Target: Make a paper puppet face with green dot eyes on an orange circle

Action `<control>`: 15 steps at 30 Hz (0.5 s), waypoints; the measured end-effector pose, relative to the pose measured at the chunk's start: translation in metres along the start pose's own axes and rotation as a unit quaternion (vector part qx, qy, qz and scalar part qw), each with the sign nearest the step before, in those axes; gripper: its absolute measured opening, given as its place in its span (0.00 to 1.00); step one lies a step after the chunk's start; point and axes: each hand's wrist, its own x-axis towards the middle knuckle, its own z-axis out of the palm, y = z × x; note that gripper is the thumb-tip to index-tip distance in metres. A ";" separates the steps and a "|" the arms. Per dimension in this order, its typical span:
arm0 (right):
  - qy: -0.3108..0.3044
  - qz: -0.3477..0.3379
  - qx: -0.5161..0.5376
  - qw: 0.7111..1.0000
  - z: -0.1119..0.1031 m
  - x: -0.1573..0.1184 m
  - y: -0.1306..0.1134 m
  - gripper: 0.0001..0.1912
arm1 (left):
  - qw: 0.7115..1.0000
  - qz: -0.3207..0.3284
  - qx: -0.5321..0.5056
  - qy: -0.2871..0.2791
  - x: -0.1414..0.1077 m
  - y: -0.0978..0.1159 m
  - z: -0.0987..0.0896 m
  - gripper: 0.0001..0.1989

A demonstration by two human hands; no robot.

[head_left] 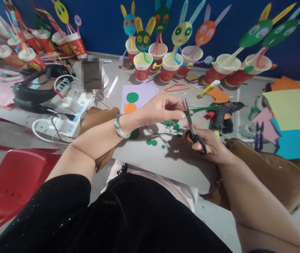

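My right hand (207, 144) grips a pair of scissors (188, 114), its fingers through the black handles and the blades pointing up. Thumb and fingertips of my left hand (165, 108) are pinched beside the blades on a piece of green paper (205, 109), mostly hidden there, with a strip trailing to the right. Beneath my hands lie green paper scraps (172, 124) and small green circles (154, 142). Left of them, a larger green circle (132, 97) and an orange circle (130, 108) rest on a lilac sheet (141, 90).
Red paper cups (142, 72) with paper animal heads line the back. A glue gun (219, 117) and coloured paper (286, 109) lie at right. A power strip (78, 114) with cables and a black headset (31, 93) sit left. A red chair (20, 175) stands front left.
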 end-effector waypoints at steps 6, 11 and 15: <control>0.002 0.000 -0.004 1.000 0.000 0.000 0.003 0.40 | 1.000 -0.005 -0.009 0.004 0.001 0.001 -0.001 0.10; 0.000 0.007 -0.005 1.000 0.000 0.000 0.004 0.40 | 1.000 0.006 -0.006 0.003 0.001 -0.001 -0.001 0.10; -0.001 -0.001 -0.001 1.000 0.000 -0.002 0.006 0.40 | 1.000 -0.002 -0.003 0.005 0.001 -0.002 -0.001 0.09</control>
